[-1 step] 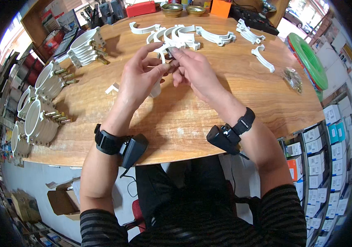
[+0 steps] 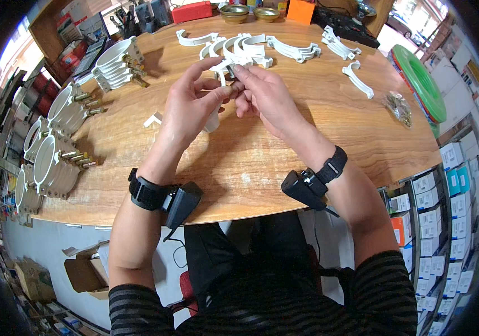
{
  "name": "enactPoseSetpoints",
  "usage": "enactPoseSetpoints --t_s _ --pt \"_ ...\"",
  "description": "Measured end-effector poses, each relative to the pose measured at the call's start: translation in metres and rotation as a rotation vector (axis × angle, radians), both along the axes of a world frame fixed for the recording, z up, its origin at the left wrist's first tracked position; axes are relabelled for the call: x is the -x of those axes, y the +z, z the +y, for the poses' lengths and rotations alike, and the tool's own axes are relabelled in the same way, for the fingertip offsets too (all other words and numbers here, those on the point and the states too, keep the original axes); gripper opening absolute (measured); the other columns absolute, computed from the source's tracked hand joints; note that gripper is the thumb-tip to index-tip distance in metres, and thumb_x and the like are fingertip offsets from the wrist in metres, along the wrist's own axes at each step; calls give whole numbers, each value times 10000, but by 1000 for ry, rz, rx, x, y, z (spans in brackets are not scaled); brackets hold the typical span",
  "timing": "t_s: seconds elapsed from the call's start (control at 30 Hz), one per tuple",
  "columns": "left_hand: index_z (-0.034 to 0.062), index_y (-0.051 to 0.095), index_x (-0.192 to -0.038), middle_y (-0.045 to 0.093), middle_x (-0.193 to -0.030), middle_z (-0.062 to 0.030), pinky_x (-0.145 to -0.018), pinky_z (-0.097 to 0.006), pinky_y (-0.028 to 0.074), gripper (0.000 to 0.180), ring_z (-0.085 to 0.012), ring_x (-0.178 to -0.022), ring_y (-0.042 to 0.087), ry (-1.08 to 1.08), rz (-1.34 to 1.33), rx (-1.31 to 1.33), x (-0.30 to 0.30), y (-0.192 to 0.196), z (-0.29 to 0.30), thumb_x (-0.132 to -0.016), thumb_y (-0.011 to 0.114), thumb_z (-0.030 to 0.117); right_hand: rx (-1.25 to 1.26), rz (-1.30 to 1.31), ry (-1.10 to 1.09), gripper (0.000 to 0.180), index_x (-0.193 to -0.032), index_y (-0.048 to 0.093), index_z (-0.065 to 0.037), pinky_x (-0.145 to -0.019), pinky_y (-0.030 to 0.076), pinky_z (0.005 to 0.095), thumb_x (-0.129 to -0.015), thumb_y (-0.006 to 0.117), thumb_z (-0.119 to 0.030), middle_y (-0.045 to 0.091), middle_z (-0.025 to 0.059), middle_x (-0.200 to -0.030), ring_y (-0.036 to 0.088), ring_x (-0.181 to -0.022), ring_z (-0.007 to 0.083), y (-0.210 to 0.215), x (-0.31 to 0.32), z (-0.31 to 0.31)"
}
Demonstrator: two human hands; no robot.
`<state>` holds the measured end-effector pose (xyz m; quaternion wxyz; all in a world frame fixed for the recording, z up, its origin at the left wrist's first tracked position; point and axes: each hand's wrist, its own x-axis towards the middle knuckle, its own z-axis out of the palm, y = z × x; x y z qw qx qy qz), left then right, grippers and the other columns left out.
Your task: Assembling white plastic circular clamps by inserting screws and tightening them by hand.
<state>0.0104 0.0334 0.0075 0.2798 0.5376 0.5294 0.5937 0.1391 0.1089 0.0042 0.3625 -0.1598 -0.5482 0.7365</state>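
Over the middle of the table, my left hand point(image 2: 194, 106) is closed on a white plastic pipe clamp point(image 2: 212, 122), whose curved end shows below the palm. My right hand point(image 2: 273, 101) meets it, thumb and fingers pinched at the clamp's upper end around a small dark metal piece point(image 2: 230, 71). Fingers hide most of that piece, so its exact kind cannot be told. Just beyond my fingertips lies a group of loose white curved clamp halves point(image 2: 239, 47). A small white angled piece point(image 2: 152, 120) rests beside my left wrist.
Stacks of joined white clamp rings point(image 2: 57, 168) with brass-coloured bolts stand along the left side of the wooden table point(image 2: 239, 190). To the right lie a single clamp half point(image 2: 358, 81), a clear bag of small metal parts point(image 2: 398, 108) and green coiled hose point(image 2: 419, 78). Metal bowls point(image 2: 234, 13) sit at the back.
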Motion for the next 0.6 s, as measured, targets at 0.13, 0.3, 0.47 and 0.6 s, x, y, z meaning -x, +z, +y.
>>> enactPoseSetpoints --t_s 0.13,0.3,0.47,0.6 --pt "65 441 -1200 584 -830 -90 -600 -227 481 450 -116 -700 577 -20 -21 10 0 1 0 -780 601 43 -112 -44 -49 155 -869 531 -7 -445 400 196 -845 537 -160 542 24 -669 472 -496 57 0 0 -1" --pt "70 442 -1200 586 -821 -90 -609 -226 482 446 -118 -710 581 -18 -21 20 -1 1 0 -781 594 35 -150 -100 -54 138 -879 519 -27 -476 404 187 -834 554 -152 536 0 -682 472 -513 44 1 0 -1" --pt "74 443 -1200 588 -811 -90 -610 -227 478 450 -121 -718 585 -1 -2 25 -1 3 0 -779 598 41 -110 -125 -40 137 -849 549 -14 -471 407 186 -829 558 -149 547 6 -684 475 -515 46 1 0 1" --pt "71 446 -1197 592 -818 -94 -603 -227 467 449 -122 -716 589 8 -37 25 0 1 0 -776 600 38 -448 -407 -109 159 -832 579 3 -459 408 189 -821 565 -154 554 11 -668 478 -514 48 8 -7 17"
